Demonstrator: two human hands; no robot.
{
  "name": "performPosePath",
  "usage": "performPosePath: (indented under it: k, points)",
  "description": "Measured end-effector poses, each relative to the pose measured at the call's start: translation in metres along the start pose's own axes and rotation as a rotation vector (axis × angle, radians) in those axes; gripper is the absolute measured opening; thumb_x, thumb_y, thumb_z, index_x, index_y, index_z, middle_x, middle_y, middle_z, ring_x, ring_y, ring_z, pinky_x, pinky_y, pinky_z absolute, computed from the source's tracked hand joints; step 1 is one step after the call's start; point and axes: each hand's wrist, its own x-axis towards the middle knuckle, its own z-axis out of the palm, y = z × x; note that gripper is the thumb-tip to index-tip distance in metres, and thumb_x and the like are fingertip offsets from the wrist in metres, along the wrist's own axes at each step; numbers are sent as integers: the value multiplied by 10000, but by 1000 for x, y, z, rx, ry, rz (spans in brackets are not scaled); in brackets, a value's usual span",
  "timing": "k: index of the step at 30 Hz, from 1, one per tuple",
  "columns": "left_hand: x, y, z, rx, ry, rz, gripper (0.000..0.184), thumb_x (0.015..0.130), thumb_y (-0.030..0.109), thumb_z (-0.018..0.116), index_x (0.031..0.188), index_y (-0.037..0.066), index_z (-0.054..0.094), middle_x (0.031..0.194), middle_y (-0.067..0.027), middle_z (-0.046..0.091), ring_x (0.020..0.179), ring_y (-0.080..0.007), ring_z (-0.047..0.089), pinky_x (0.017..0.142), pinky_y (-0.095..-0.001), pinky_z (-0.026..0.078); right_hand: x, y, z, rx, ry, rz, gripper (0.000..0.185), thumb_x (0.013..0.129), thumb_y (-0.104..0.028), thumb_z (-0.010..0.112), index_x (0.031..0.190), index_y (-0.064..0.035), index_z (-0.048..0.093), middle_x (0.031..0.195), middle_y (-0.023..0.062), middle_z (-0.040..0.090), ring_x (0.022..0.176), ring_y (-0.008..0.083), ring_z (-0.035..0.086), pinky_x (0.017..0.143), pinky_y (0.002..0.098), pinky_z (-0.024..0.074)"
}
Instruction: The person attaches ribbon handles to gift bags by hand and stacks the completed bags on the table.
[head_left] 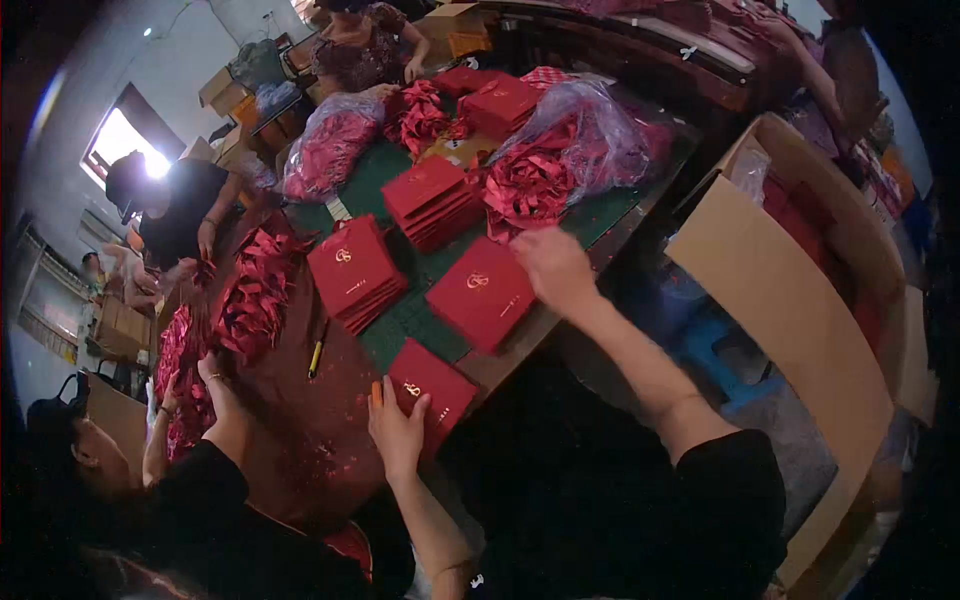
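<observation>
My left hand [398, 430] is at the near table edge, with its thumb and a finger on the face of a red gift bag [440, 385] that has a gold emblem. Something orange shows at its fingers, perhaps a finger cover. Farther right, my right hand [555, 268] has curled fingers beside a heap of red ribbons [525, 185]; what they hold, if anything, is hidden. Just below that hand lies a stack of red gift bags [482, 295]. Two more stacks, one on the left [355, 270] and one behind [432, 195], rest on the green mat [385, 330].
Clear plastic bags of ribbons [615, 135] lie at the far side. A yellow cutter [316, 358] is on the brown table at left. An open cardboard box [770, 300] stands at right, beside a blue stool [725, 360]. Several people work around the table.
</observation>
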Motion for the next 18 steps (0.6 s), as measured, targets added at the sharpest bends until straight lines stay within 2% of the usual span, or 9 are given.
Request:
performPosePath:
  k: [3,4,6,7,10,11,14,16,18]
  points:
    - [0,10,-5,172,78,67,825,829,411,674,1454,61,266,1471,-193,303,1403,-333,199,1150,-503,44,-14,70,35,-250,-150,-23,248,771,-137,619,1014,-107,657,1041,54,586,997,273,512,818,418,413]
    - [2,7,-4,168,89,59,825,829,411,674,1454,61,266,1471,-193,303,1403,-333,199,1150,-503,44,-18,76,39,-246,-145,-36,248,771,-137,619,1014,-107,657,1041,54,586,997,273,512,818,418,413]
    - [9,-1,3,-30,-3,104,856,742,294,753,1424,29,308,1437,-199,350,1376,-332,253,1141,-510,82,-22,78,41,-273,-342,13,181,763,-148,628,931,-132,692,996,63,576,966,262,511,808,408,408]
    - [8,-4,7,-34,102,166,874,701,284,780,1408,22,337,1352,-210,422,1316,-357,324,1133,-497,140,-19,78,37,-234,-389,39,115,760,-168,643,849,-138,709,938,65,569,957,251,507,822,412,397]
    - [1,7,3,87,212,136,891,658,288,812,1384,13,376,1207,-210,497,1167,-384,441,1078,-486,252,-11,65,21,-234,-297,91,94,750,-170,657,818,-125,703,886,52,575,908,259,526,766,413,417]
    - [-3,14,-2,99,253,111,831,619,315,837,1294,0,467,1135,-192,512,1054,-387,481,973,-478,347,-10,73,31,-116,-184,145,81,791,-165,657,758,-92,671,799,21,551,801,223,531,661,363,424]
    - [-7,17,-3,100,294,82,741,604,339,844,1178,-1,523,1069,-190,546,997,-381,501,883,-466,389,22,77,17,1484,-200,979,65,897,-109,573,851,-71,598,685,-22,455,666,132,433,593,260,382]
    - [-9,20,-7,74,234,39,692,637,359,834,1138,3,517,1065,-183,540,1017,-368,494,891,-470,389,40,83,11,2354,-52,1096,59,893,-67,556,947,-69,579,701,-4,481,656,139,426,614,267,391]
    - [-10,15,-3,56,252,50,599,684,352,822,1064,6,516,987,-183,572,975,-346,529,836,-463,429,56,66,-6,2442,215,926,79,910,-58,525,971,-41,574,713,27,486,670,151,436,649,286,402]
